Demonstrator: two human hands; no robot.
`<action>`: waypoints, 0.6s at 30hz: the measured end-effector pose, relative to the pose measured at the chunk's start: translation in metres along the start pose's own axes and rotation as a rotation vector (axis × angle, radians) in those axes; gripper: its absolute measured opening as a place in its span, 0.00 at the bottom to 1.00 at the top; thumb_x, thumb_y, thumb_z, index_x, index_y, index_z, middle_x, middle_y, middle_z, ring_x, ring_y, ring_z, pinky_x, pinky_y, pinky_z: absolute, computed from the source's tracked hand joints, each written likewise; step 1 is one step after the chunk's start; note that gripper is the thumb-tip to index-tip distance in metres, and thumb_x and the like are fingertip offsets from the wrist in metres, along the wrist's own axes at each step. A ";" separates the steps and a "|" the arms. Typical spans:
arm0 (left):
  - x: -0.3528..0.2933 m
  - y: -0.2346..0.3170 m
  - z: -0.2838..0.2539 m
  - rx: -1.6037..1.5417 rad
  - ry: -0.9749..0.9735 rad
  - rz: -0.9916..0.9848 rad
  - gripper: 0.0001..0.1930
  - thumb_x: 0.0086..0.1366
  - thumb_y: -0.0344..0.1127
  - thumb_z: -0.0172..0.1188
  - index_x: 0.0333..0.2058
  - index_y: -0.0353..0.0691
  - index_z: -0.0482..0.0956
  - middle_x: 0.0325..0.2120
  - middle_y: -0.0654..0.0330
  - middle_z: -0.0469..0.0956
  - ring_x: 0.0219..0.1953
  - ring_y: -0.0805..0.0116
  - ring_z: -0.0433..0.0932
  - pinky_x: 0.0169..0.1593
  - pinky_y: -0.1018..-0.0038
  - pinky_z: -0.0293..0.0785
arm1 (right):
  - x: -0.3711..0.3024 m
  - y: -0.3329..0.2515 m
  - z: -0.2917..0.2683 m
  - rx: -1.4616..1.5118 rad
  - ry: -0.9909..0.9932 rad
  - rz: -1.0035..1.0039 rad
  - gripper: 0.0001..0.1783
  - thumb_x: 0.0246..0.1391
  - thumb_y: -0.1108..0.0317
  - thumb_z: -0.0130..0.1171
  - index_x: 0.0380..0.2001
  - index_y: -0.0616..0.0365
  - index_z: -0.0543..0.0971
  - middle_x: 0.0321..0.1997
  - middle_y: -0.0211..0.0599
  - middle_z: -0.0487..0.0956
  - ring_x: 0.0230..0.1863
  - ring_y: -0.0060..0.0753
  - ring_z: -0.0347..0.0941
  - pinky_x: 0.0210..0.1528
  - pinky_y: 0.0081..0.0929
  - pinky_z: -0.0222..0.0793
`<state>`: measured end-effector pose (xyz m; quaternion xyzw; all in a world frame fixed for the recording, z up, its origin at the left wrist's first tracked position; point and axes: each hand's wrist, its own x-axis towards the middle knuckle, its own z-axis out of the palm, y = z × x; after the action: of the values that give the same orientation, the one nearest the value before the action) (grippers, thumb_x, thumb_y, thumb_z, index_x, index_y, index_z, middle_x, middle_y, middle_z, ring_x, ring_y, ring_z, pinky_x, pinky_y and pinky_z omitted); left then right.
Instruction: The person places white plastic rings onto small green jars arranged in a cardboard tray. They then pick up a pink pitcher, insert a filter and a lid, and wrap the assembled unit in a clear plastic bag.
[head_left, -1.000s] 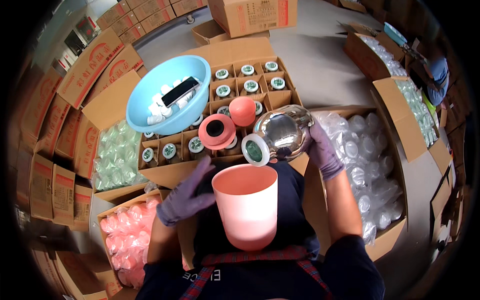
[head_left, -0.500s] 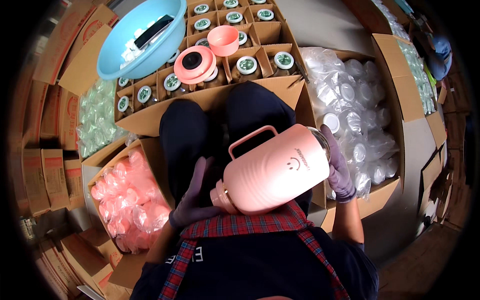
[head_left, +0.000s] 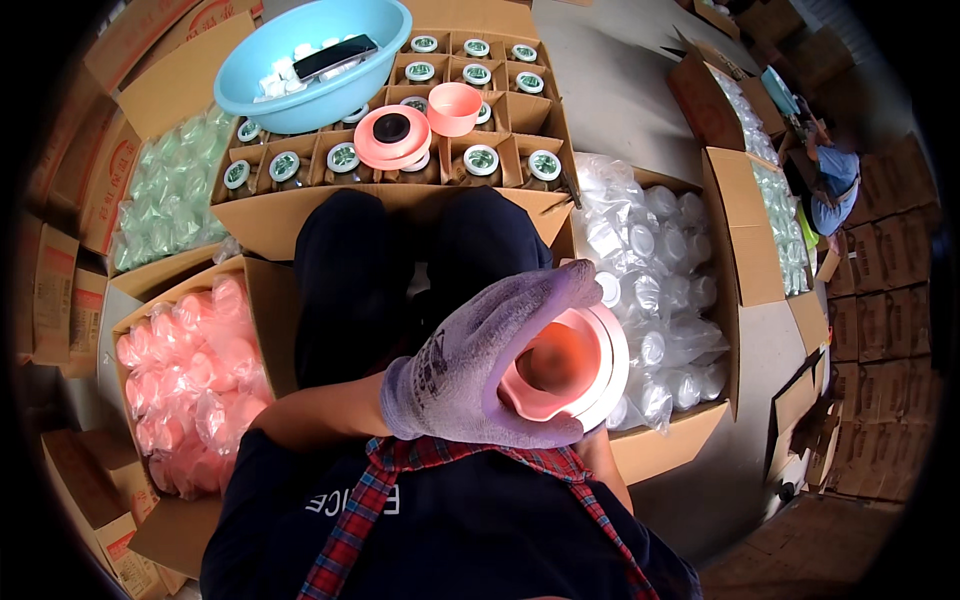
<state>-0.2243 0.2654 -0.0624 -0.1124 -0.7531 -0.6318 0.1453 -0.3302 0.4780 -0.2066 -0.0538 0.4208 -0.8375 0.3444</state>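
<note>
The pink insulated jug [head_left: 612, 345] is seen nearly end-on, its round pink mouth facing up and a dark hollow inside it. My left hand [head_left: 465, 365], in a purple-grey knit glove, curves its fingers and thumb around the collar at this end. Only a sliver of my right hand [head_left: 597, 433] shows below the jug; its fingers are hidden behind it. The jug's handle and far end are out of sight. Beyond my knees, a pink lid with a black centre [head_left: 392, 130] and a pink cup [head_left: 454, 108] rest on a divided carton [head_left: 370, 215].
Glass-like bottles with green-and-white tops fill many carton cells. A blue basin [head_left: 300, 115] holds white pieces and a phone-like black object [head_left: 335, 57]. Boxes hold bagged pink parts [head_left: 200, 380], green parts [head_left: 175, 190] and clear-wrapped white parts [head_left: 650, 300]. Another person [head_left: 835, 185] is at far right.
The jug has turned from lying sideways to mouth-up toward me. My left hand has come up around its collar. My right hand has gone from the steel end to behind the jug.
</note>
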 end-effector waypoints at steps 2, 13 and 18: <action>0.004 0.005 -0.003 0.064 0.017 0.095 0.48 0.44 0.36 0.76 0.61 0.28 0.59 0.54 0.46 0.70 0.54 0.48 0.72 0.58 0.61 0.68 | 0.004 0.001 0.005 0.023 -0.010 0.000 0.35 0.64 0.45 0.46 0.58 0.69 0.67 0.62 0.47 0.70 0.60 0.43 0.69 0.57 0.35 0.67; 0.010 0.001 -0.002 0.136 0.080 0.313 0.49 0.43 0.39 0.75 0.62 0.29 0.59 0.53 0.48 0.69 0.54 0.48 0.69 0.62 0.58 0.63 | 0.010 0.001 0.016 0.057 -0.008 -0.025 0.35 0.64 0.45 0.46 0.57 0.69 0.67 0.61 0.47 0.71 0.59 0.43 0.70 0.56 0.35 0.68; 0.011 0.007 -0.004 0.187 0.024 0.305 0.49 0.44 0.40 0.75 0.62 0.30 0.59 0.51 0.48 0.70 0.54 0.48 0.70 0.63 0.57 0.62 | 0.017 0.004 0.019 0.088 -0.016 -0.023 0.34 0.64 0.45 0.46 0.57 0.69 0.68 0.61 0.47 0.71 0.58 0.43 0.70 0.56 0.35 0.68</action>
<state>-0.2317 0.2623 -0.0511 -0.2038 -0.7809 -0.5310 0.2582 -0.3334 0.4530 -0.2010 -0.0498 0.3802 -0.8586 0.3402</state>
